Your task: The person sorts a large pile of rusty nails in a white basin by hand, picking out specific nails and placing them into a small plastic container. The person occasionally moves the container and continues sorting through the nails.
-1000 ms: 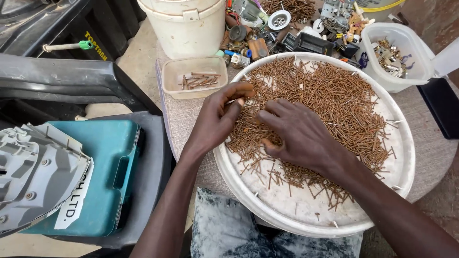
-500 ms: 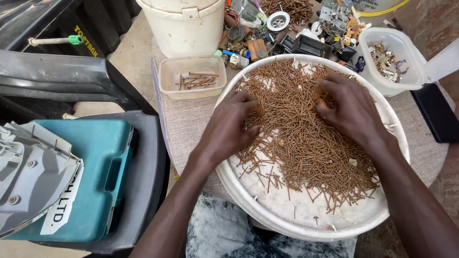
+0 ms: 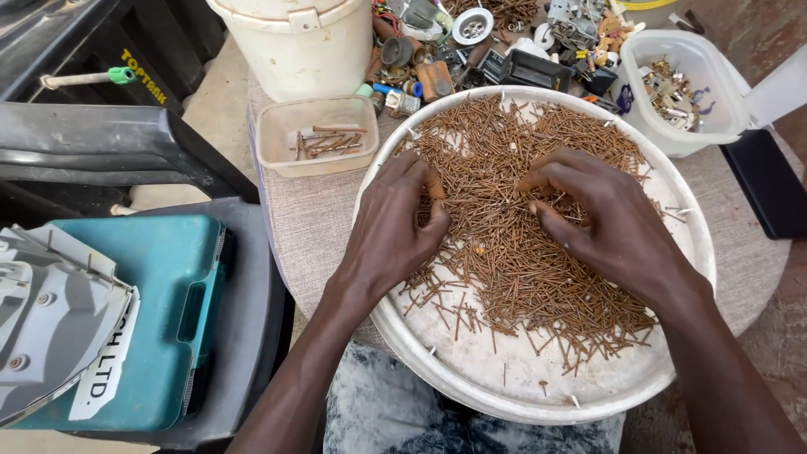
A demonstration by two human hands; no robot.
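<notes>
A large round white basin (image 3: 689,277) holds a thick heap of rusty brown nails (image 3: 513,261). My left hand (image 3: 395,227) rests on the left side of the heap, fingers curled into the nails. My right hand (image 3: 601,219) lies on the middle right of the heap, fingers bent and pinching among the nails. Whether either hand has nails pinched between its fingertips cannot be made out. A small beige rectangular tray (image 3: 282,160) with a few nails in it sits on the table just left of the basin.
A white bucket (image 3: 298,42) stands behind the tray. Mixed metal hardware (image 3: 496,50) lies at the back, beside a clear tub of parts (image 3: 677,84). A teal tool case (image 3: 164,311) rests on a dark chair at left. A dark flat object (image 3: 769,185) lies at right.
My right hand slid from the basin's lower middle up to the far right, then back toward the centre. My left hand stayed on the left of the heap. The view shifted closer.
</notes>
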